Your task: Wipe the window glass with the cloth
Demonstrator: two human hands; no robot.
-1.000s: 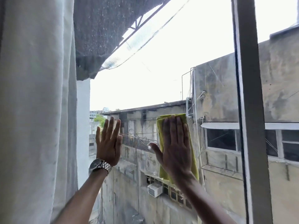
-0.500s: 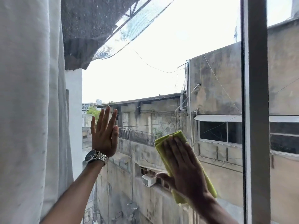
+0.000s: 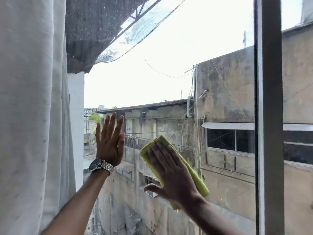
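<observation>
The window glass fills the middle of the view, with sky and grey buildings behind it. My right hand lies flat on a folded yellow-green cloth and presses it against the lower part of the pane, fingers pointing up and left. The cloth sticks out above my fingertips and below my palm. My left hand rests flat on the glass to the left of the cloth, fingers apart and upright, holding nothing. A metal watch sits on that wrist.
A white curtain hangs along the left edge, close to my left arm. A grey vertical window frame bar stands at the right, with another pane beyond it. Dark netting hangs outside at the top.
My right hand has slid the cloth down and to the left on the pane, tilting it so the fingers point up-left. My left hand has stayed flat on the glass.
</observation>
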